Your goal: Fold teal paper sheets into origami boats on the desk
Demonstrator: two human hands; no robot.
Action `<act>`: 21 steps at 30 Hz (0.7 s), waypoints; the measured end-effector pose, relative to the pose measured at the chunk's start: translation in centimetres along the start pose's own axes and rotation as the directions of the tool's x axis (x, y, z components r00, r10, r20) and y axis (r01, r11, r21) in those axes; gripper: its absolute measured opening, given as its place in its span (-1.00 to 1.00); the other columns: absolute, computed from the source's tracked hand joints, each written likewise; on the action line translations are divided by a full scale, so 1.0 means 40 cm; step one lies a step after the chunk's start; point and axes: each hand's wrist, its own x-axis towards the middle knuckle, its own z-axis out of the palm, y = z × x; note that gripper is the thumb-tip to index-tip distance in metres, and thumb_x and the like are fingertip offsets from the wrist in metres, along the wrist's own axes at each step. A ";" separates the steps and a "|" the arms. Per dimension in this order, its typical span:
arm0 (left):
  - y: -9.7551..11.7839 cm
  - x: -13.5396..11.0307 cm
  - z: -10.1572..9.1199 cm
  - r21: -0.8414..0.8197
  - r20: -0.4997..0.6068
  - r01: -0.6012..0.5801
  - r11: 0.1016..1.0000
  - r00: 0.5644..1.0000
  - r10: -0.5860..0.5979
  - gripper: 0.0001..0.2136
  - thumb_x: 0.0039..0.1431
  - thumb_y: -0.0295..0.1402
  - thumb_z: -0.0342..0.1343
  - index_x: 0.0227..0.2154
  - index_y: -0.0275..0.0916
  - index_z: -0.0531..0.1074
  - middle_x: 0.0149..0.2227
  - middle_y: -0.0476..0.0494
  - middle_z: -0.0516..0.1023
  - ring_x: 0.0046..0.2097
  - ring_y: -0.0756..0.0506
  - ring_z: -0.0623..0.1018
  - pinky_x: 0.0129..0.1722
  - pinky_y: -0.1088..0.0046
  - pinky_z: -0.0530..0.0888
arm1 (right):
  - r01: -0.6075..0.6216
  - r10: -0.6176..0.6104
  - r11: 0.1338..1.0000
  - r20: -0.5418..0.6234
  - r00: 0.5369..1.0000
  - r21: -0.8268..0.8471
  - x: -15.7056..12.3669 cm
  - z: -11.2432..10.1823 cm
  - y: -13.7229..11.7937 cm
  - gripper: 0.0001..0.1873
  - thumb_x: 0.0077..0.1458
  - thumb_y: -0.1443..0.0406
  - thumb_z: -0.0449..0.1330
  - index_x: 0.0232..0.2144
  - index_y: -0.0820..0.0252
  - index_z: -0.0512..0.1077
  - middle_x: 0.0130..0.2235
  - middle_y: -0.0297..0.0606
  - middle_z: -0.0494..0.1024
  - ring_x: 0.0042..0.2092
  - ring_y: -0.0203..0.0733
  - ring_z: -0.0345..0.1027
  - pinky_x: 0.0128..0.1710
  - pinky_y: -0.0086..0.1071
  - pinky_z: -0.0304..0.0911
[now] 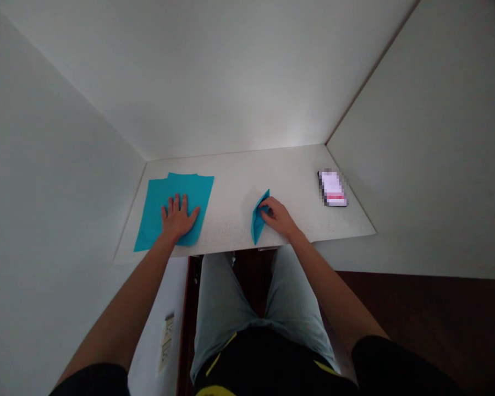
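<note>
While our left hand [177, 217] lay flat and open, fingers spread, on the blue paper sheets [190, 190] at the left end of the white desk [239, 176], our right hand [278, 216] pinched a folded blue paper [258, 220] between thumb and fingertips near the desk's front edge, around the middle. The folded piece stood tilted with its lower tip touching the desk, well apart from the sheets, and a phone [333, 188] with a lit screen lay flat near the right wall.
</note>
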 end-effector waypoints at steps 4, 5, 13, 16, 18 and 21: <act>0.121 -0.030 -0.006 -0.171 -0.186 -0.084 0.982 0.981 0.051 -0.31 0.49 0.01 -0.04 0.49 -0.34 0.21 0.49 -0.52 0.27 0.50 -0.45 0.25 0.45 -0.14 0.19 | 0.042 -0.043 0.999 0.038 0.998 0.006 0.004 0.006 0.000 -0.83 0.23 0.32 0.23 -0.12 0.06 0.51 -0.10 -0.20 0.56 -0.14 -0.09 0.43 -0.17 -0.26 0.38; 0.167 -0.047 0.002 -0.266 -0.173 -0.140 0.954 0.980 0.096 -0.34 0.47 0.01 0.02 0.44 -0.32 0.28 0.37 -0.49 0.44 0.38 -0.39 0.43 0.37 -0.02 0.33 | 0.047 -0.047 0.999 0.047 0.998 0.004 0.005 0.007 0.002 -0.82 0.22 0.32 0.25 -0.11 0.06 0.50 -0.10 -0.21 0.56 -0.14 -0.09 0.44 -0.16 -0.25 0.38; 0.414 -0.162 0.077 -0.583 -0.123 -0.299 0.755 0.951 0.282 -0.37 0.31 -0.03 0.34 0.33 -0.21 0.40 0.01 -0.21 0.68 -0.02 -0.19 0.65 0.17 0.17 0.39 | 0.102 -0.095 0.989 0.068 0.993 -0.103 0.018 0.010 0.019 -0.90 0.19 0.27 0.37 -0.23 0.05 0.52 -0.15 -0.18 0.64 -0.04 0.03 0.38 0.10 -0.06 0.34; 0.418 -0.161 0.072 -0.614 -0.130 -0.281 0.737 0.958 0.256 -0.54 0.35 -0.18 0.31 0.25 -0.18 0.48 -0.08 -0.14 0.71 -0.10 -0.14 0.66 0.16 0.20 0.40 | 0.028 -0.031 0.991 -0.022 0.999 -0.128 0.021 0.011 0.021 -0.92 0.20 0.28 0.36 -0.24 0.05 0.54 -0.19 -0.19 0.63 0.03 0.07 0.32 0.11 -0.05 0.33; 0.415 -0.157 0.069 -0.633 -0.141 -0.282 0.721 0.958 0.251 -0.62 0.36 -0.28 0.28 0.19 -0.16 0.53 -0.16 -0.07 0.72 -0.17 -0.11 0.65 0.13 0.22 0.42 | -0.047 0.034 0.988 -0.091 0.995 -0.145 0.021 0.008 0.023 -0.94 0.23 0.24 0.35 -0.27 0.04 0.53 -0.22 -0.20 0.62 0.02 0.08 0.30 0.07 -0.06 0.35; 0.414 -0.152 0.070 -0.672 -0.155 -0.284 0.684 0.957 0.244 -0.67 0.35 -0.34 0.26 0.14 -0.15 0.56 -0.23 -0.03 0.71 -0.24 -0.07 0.64 0.06 0.28 0.46 | -0.133 0.105 0.971 -0.147 0.984 -0.196 0.025 0.002 0.027 -0.81 0.29 0.18 0.31 -0.39 0.04 0.49 -0.29 -0.20 0.60 -0.05 0.07 0.30 0.06 -0.07 0.33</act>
